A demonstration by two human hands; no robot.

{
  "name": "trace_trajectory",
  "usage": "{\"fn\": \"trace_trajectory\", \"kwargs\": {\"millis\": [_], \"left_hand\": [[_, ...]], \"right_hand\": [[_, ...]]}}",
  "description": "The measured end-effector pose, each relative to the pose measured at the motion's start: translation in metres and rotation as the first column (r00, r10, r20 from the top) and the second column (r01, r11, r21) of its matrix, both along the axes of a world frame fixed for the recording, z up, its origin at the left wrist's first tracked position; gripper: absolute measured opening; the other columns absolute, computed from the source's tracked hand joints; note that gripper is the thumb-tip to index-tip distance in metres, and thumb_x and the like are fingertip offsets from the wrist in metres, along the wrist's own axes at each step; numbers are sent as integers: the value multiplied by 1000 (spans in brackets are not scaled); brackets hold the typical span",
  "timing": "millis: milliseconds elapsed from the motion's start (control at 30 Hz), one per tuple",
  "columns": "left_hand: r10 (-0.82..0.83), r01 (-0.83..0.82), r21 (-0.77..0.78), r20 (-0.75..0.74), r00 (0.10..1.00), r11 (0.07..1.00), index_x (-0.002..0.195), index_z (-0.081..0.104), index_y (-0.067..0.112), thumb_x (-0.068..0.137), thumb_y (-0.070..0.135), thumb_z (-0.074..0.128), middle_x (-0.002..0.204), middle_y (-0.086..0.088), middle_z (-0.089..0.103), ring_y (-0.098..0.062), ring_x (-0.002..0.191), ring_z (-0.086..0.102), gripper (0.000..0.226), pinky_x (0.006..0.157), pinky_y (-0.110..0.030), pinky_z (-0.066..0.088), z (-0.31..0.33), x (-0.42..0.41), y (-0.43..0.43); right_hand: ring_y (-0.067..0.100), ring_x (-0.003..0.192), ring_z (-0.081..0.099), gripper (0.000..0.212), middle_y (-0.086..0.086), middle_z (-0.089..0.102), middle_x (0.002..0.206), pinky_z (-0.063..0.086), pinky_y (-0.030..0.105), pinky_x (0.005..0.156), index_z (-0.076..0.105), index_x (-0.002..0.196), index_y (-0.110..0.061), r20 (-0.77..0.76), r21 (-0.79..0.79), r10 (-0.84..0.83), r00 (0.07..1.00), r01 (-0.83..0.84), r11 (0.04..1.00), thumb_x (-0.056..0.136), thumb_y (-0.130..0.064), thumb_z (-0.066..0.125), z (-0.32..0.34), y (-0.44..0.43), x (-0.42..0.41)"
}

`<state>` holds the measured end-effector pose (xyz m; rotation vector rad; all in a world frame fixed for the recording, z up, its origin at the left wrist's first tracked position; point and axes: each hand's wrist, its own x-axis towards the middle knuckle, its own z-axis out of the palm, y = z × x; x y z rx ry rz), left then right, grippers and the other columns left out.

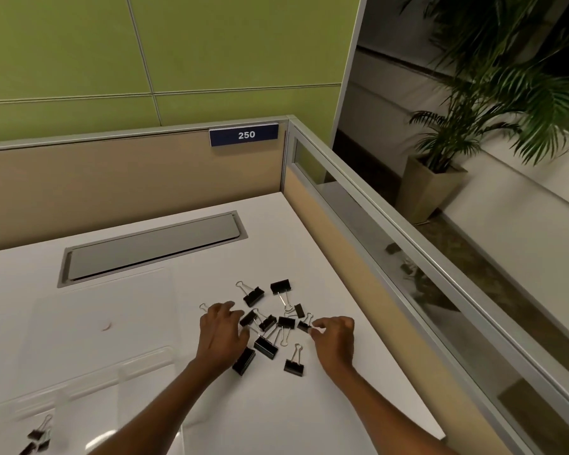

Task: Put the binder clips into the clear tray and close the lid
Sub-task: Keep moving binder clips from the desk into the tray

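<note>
Several black binder clips with silver wire handles lie scattered on the white desk. My left hand reaches into the left side of the pile, its fingers curled over a clip. My right hand pinches the wire handle of a small clip at the pile's right edge. The clear tray sits at the lower left, hard to see against the desk, with its lid lying open behind it. A few clips rest inside the tray near the frame's bottom left corner.
A grey cable hatch is set into the desk behind the tray. Beige partitions with a "250" sign close off the back, and a glass-topped partition bounds the right. A potted palm stands beyond it.
</note>
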<state>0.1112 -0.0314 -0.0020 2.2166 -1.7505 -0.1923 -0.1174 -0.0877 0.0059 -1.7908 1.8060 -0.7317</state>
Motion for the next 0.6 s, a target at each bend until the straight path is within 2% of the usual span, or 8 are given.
{"fn": "trace_trajectory", "kwargs": {"millis": [100, 167, 233, 400, 500, 600], "left_hand": [[-67, 67, 15, 18, 998, 998, 105, 66, 21, 80, 44, 45, 124, -8, 58, -34, 116, 46, 41, 88, -49, 40, -3, -19, -13], [-107, 106, 31, 19, 994, 994, 104, 67, 21, 80, 45, 48, 123, -7, 59, -33, 117, 46, 38, 88, -49, 39, -2, -35, -23], [-132, 130, 54, 23, 991, 990, 99, 68, 21, 80, 45, 49, 117, -5, 62, -32, 115, 48, 36, 86, -48, 40, -2, -53, -34], [-171, 155, 144, 103, 980, 977, 86, 69, 17, 77, 49, 60, 93, -3, 69, -31, 104, 54, 34, 80, -45, 42, -3, -95, -57], [-181, 161, 172, 107, 978, 972, 88, 65, 14, 81, 53, 55, 97, -4, 65, -29, 107, 48, 41, 85, -43, 35, -3, -113, -64], [-188, 161, 195, 128, 974, 967, 83, 66, 13, 78, 53, 60, 94, -5, 65, -30, 104, 48, 41, 84, -43, 36, -6, -122, -66]], "right_hand": [[21, 104, 56, 24, -12, 47, 84, 52, 33, 83, 73, 94, -14, -54, 41, -26, 998, 28, 999, 72, -16, 81, -8, -8, -12], [20, 108, 53, 28, 0, 62, 94, 52, 31, 84, 72, 97, -14, -102, 55, -39, 994, 45, 997, 72, -20, 81, -15, -10, -21], [19, 110, 52, 32, 2, 68, 97, 51, 28, 82, 71, 99, -13, -148, 31, -38, 988, 43, 999, 70, -22, 82, -21, -11, -30], [22, 104, 56, 42, 2, 71, 98, 52, 30, 75, 72, 100, -10, -207, -3, -35, 978, 35, 999, 64, -25, 86, -29, -10, -45], [24, 103, 56, 47, 3, 70, 104, 52, 32, 73, 69, 107, -9, -233, 23, -10, 973, 16, 1000, 67, -29, 84, -31, -10, -51], [23, 109, 55, 49, 5, 65, 112, 50, 32, 80, 65, 116, -11, -232, 74, 9, 973, 8, 997, 75, -34, 78, -32, -11, -54]]}}
